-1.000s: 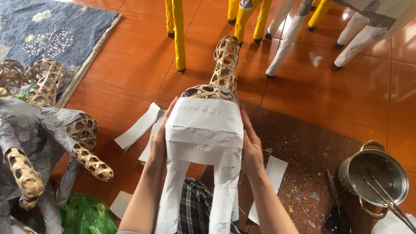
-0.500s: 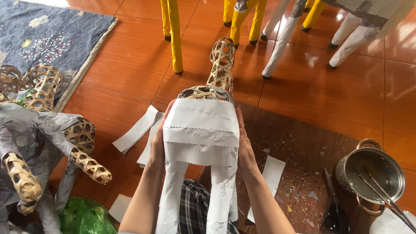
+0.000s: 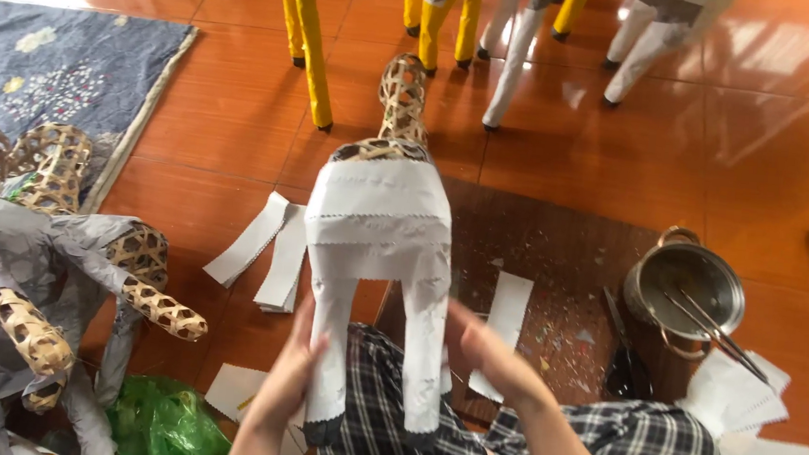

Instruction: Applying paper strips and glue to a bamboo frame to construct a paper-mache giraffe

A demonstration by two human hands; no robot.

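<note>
The floor was glossy orange-red tile, with bright daylight glaring off it at the upper left corner. A blue-grey patterned rug lay on the tiles there, its edge running diagonally. To the right of the rug, a dark brown speckled mat covered the floor, littered with small pale scraps.

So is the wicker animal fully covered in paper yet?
No, only partly. White paper wraps the wicker animal on body and legs, but its neck is bare weave.
</note>
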